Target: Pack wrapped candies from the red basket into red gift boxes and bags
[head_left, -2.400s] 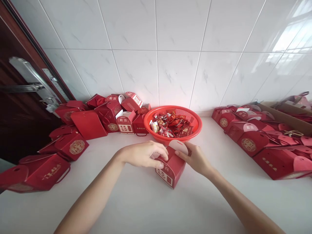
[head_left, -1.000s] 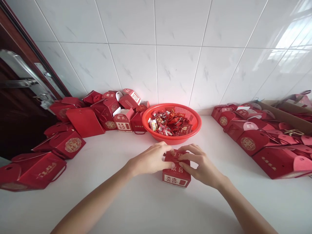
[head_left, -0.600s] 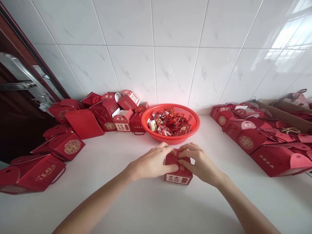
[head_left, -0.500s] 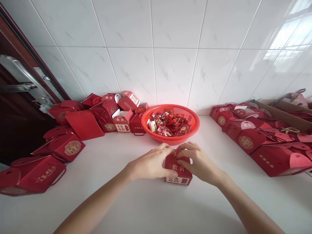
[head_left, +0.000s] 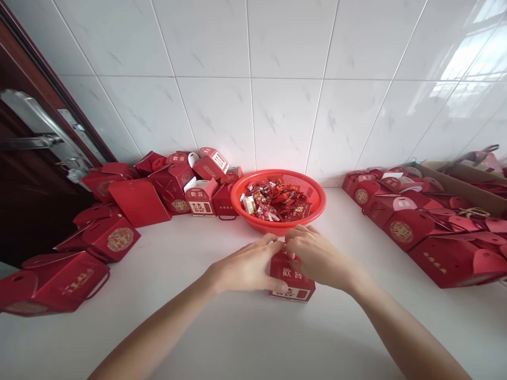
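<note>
A small red gift box (head_left: 291,273) stands upright on the white tabletop (head_left: 190,332), directly between and beneath the person's two bare hands, as I follow from my remote post. The left hand (head_left: 247,266) grips the box from its left side, thumb across the printed front, fingers reaching over the top. The right hand (head_left: 319,258) is curled over the top at the right; its fingertips are hidden, and I cannot tell whether they pinch anything. Just beyond both hands sits a red plastic basket (head_left: 257,225) of wrapped sweets (head_left: 277,201).

I judge the box light, its thin card stiff along the folds but easily dented, the printed face perhaps a little slick. I would take hold low, at the side walls near the corners, and spare the top.

Two seconds ago, the box stood at an angle with a pale rounded flap raised by the right hand; now its front squarely faces the person and no raised flap shows. Half a second ago, the right fingers were spread over the top; now they are bunched, knuckles uppermost.
</note>
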Tool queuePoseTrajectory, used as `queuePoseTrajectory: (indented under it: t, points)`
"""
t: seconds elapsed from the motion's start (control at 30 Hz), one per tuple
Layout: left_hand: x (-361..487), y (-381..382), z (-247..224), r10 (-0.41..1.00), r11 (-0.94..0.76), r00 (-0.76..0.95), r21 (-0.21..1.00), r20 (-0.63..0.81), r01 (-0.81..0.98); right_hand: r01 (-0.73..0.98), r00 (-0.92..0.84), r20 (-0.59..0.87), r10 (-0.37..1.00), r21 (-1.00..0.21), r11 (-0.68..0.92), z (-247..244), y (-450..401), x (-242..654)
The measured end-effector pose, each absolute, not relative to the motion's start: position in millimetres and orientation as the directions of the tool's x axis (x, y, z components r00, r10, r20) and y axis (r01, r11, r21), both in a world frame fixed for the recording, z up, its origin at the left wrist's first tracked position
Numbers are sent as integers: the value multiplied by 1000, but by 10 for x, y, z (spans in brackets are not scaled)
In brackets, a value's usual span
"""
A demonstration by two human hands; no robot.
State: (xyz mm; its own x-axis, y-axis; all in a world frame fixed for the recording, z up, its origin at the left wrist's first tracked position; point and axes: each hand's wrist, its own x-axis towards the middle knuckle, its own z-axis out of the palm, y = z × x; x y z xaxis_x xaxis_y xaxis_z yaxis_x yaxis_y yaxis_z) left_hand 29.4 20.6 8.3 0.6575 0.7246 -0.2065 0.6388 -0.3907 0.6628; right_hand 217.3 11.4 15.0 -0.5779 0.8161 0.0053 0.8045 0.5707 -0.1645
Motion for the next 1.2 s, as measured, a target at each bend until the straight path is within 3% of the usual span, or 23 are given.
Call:
queuePoseTrajectory:
  t: [0.2, 0.53, 0.8, 1.2]
  points:
    - [274, 218, 44, 711, -416, 680, 673, -178, 612, 775, -614, -32, 789, -216, 594, 170, 210, 2194]
    - [274, 225, -27, 716, -482, 696, 688, -47, 542, 677, -677, 101, 729, -304, 671, 219, 289, 2442]
    - [331, 242, -77, 718, -472, 694, 691, -59, 547, 682, -685, 23, 728, -332, 652, 108, 373, 2448]
    - [330, 251, -113, 723, -446, 688, 721, -59, 530, 674, -691, 34, 722, -330, 661, 147, 338, 2493]
